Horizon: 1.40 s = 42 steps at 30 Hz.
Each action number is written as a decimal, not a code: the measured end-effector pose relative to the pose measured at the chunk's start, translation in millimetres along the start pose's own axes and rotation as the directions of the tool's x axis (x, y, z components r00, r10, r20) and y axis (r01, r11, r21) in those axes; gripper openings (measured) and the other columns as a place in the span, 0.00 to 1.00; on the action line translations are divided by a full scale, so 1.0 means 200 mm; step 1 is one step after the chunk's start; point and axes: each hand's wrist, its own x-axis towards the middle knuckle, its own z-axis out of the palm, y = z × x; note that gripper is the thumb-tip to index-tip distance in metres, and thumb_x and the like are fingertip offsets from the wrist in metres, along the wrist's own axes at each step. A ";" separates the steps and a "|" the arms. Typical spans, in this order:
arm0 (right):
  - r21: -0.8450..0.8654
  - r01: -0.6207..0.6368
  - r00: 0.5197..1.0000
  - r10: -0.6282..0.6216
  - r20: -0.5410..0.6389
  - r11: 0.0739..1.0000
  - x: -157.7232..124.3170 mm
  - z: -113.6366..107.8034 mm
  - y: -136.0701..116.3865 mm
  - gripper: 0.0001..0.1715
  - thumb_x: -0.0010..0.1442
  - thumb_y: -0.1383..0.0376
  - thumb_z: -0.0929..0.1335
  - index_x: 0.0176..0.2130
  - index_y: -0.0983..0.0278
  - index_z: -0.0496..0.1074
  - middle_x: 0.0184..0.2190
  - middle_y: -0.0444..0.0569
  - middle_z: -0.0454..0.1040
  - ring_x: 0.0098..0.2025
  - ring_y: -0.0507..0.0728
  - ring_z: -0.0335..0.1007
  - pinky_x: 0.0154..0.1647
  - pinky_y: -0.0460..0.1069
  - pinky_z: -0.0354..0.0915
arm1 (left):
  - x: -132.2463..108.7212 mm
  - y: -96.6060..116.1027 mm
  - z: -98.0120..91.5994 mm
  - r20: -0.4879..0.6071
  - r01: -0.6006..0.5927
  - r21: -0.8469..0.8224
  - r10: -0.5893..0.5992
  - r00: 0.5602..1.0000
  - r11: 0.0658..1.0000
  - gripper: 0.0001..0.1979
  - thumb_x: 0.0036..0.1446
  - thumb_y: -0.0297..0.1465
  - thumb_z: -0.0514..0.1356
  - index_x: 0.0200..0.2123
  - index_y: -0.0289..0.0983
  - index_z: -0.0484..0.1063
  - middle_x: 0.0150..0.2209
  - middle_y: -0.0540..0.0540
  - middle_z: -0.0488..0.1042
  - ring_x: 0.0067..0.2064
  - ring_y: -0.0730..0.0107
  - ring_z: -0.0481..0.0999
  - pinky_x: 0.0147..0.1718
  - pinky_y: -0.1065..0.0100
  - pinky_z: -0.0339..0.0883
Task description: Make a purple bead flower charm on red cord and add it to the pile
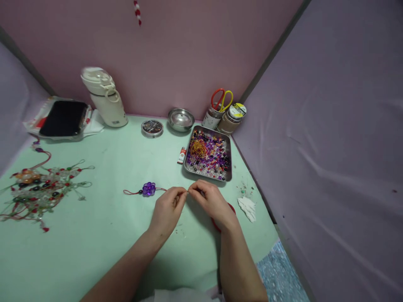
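Note:
A purple beaded charm (149, 189) lies flat on the green tabletop (126, 247), left of my hands. Its red cord (160, 189) has a loop on the left and runs rightward into my left hand (170, 205), whose thumb and finger are pinched on it. My right hand (206, 199) is also closed in a pinch, fingertips almost touching the left ones. What lies between the right fingertips is too small to make out. Under my right wrist a curved red thing (232, 208) pokes out, mostly hidden. Above my right hand stands a metal tray (185, 167) holding many small beads and golden thread.
A lighter (181, 155) lies beside the tray. Behind are a metal bowl (181, 120), a round tin (152, 128), scissors (222, 100) in a can and a jar (232, 121). Leftward sit a bottle (108, 100), a dark phone-like slab (64, 118) and piled beaded charms (47, 188). Crumpled tissue (247, 208) lies right.

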 end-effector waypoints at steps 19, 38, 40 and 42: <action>-0.546 -0.094 0.994 0.110 -0.003 0.833 0.38 -0.21 0.35 0.16 0.57 0.72 0.68 0.45 0.63 0.78 0.41 0.55 0.71 0.45 0.60 0.65 0.48 0.52 0.60 | 0.00 0.00 -0.01 -0.036 0.030 0.012 -0.029 0.999 0.999 0.07 0.60 0.32 0.55 0.33 0.38 0.72 0.29 0.49 0.75 0.29 0.71 0.71 0.31 0.70 0.62; -0.576 0.034 0.999 -0.014 0.038 0.817 0.41 -0.19 0.31 0.07 0.57 0.71 0.68 0.33 0.62 0.78 0.33 0.50 0.75 0.37 0.56 0.69 0.39 0.48 0.59 | 0.00 0.00 -0.01 -0.008 0.064 0.033 -0.063 0.998 0.997 0.08 0.60 0.31 0.55 0.33 0.38 0.73 0.28 0.50 0.74 0.28 0.71 0.69 0.31 0.70 0.61; -0.572 0.033 0.999 -0.005 0.051 0.820 0.41 -0.19 0.32 0.05 0.57 0.69 0.69 0.33 0.62 0.78 0.33 0.50 0.75 0.36 0.56 0.68 0.38 0.48 0.59 | 0.00 0.00 -0.01 -0.004 0.061 0.031 -0.061 0.998 0.998 0.08 0.60 0.31 0.54 0.34 0.38 0.72 0.29 0.49 0.74 0.29 0.71 0.69 0.31 0.70 0.61; -0.569 0.031 0.998 0.005 0.062 0.821 0.42 -0.19 0.32 0.04 0.57 0.68 0.70 0.33 0.62 0.77 0.33 0.50 0.74 0.36 0.56 0.68 0.38 0.48 0.59 | 0.00 0.00 -0.01 0.002 0.067 0.035 -0.067 0.998 0.997 0.08 0.60 0.31 0.54 0.34 0.38 0.72 0.28 0.49 0.74 0.29 0.71 0.69 0.31 0.70 0.61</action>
